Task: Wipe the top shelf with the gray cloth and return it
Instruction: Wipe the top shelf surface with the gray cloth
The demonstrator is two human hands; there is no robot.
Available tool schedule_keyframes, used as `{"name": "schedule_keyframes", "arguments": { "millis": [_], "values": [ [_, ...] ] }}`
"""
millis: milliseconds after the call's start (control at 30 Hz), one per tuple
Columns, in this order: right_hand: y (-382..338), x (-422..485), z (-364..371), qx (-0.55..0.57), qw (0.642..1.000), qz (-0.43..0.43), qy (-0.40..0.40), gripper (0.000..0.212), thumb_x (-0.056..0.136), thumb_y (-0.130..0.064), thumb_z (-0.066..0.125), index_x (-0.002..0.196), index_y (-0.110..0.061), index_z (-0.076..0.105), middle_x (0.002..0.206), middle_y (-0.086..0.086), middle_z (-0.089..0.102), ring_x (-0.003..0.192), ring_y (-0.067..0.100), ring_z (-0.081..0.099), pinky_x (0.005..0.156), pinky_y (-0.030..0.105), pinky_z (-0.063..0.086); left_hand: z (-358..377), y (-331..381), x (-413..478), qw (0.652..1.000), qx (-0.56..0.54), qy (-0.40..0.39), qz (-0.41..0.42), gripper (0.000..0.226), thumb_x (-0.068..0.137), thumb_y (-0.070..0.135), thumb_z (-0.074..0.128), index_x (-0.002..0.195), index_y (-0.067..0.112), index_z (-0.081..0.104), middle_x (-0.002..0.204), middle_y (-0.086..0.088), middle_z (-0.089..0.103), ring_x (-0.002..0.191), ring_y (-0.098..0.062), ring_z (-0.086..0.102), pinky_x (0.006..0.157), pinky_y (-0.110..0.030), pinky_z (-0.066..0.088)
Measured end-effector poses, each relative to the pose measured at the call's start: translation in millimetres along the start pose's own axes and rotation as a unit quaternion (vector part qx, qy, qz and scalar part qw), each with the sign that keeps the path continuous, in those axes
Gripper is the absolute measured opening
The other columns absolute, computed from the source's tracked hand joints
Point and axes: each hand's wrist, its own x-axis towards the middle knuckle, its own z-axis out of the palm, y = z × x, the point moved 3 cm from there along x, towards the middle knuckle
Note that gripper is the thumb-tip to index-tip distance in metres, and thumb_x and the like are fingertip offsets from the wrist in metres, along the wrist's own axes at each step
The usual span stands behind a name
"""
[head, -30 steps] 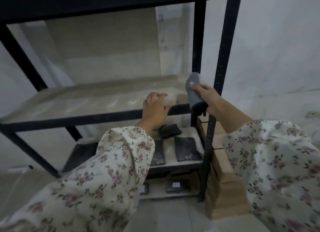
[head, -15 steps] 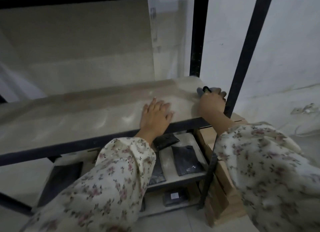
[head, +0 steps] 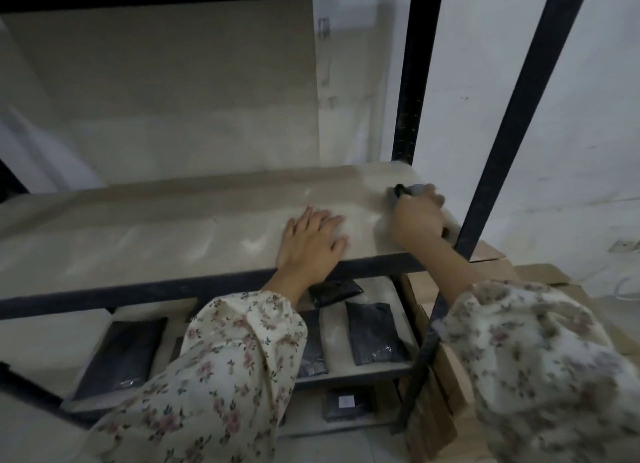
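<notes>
1. Nearest us are our two sleeves of cream cloth printed with small flowers, reaching forward to the black metal rack.
2. Below our arms we see a lower shelf (head: 332, 372) carrying flat dark plastic-wrapped packets (head: 374, 334), and stacked brown cardboard boxes (head: 450, 390) beside the rack's right post.
3. Our left hand (head: 310, 246) lies flat and open, fingers spread, on the front edge of the dusty beige top shelf board (head: 145, 230); it holds nothing and seems to steady us.
4. Our right hand (head: 417, 220) presses down near the shelf's right end, closed over the crumpled gray cloth (head: 403, 192), of which only a bit shows past the knuckles.
5. We judge the wiping barely begun: pale dusty smears cover most of the board to the left and toward the back, so nearly the whole surface remains, and returning the cloth comes afterwards.
</notes>
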Motion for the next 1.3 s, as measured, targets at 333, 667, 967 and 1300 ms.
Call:
{"name": "schedule_keyframes", "arguments": {
  "millis": [333, 667, 967, 1300],
  "values": [
    [41, 24, -7, 0.166, 0.977, 0.117, 0.063, 0.038, 0.088, -0.011, 0.046, 0.125, -0.002, 0.040, 0.133, 0.023, 0.035, 0.119, 0.035, 0.039, 0.086, 0.040, 0.037, -2, -2, 2, 0.999, -0.031, -0.024, -0.029, 0.053, 0.091, 0.050, 0.030, 0.142, 0.035, 0.027, 0.153, 0.006, 0.022, 0.145, -0.016, 0.003, 0.117, -0.044, 0.003],
    [40, 33, -8, 0.054, 0.994, 0.095, -0.006, 0.053, 0.088, -0.020, 0.048, 0.136, -0.016, 0.026, 0.135, 0.019, 0.028, 0.122, 0.038, 0.035, 0.097, 0.043, 0.039, -6, -5, 25, 0.999, -0.038, -0.021, -0.006, 0.048, 0.096, 0.044, 0.028, 0.141, 0.029, 0.032, 0.148, 0.003, 0.030, 0.137, -0.016, 0.024, 0.115, -0.038, 0.014],
    [-6, -7, 12, 0.081, 0.996, -0.027, 0.038, 0.031, 0.091, -0.012, 0.040, 0.117, -0.008, 0.055, 0.128, 0.022, 0.036, 0.108, 0.040, 0.041, 0.064, 0.037, 0.038, -4, -9, 24, 1.000, -0.024, -0.016, -0.002, 0.047, 0.095, 0.046, 0.028, 0.140, 0.032, 0.032, 0.147, 0.004, 0.030, 0.136, -0.016, 0.026, 0.112, -0.035, 0.015],
    [35, 17, -6, 0.028, 0.987, 0.156, -0.035, 0.061, 0.087, -0.025, 0.047, 0.142, -0.023, 0.021, 0.140, 0.025, 0.021, 0.126, 0.042, 0.026, 0.098, 0.049, 0.039, -3, -10, 22, 0.999, -0.031, -0.014, 0.002, 0.050, 0.094, 0.047, 0.026, 0.141, 0.032, 0.031, 0.149, 0.004, 0.029, 0.136, -0.016, 0.025, 0.112, -0.036, 0.013]
  ]
}}
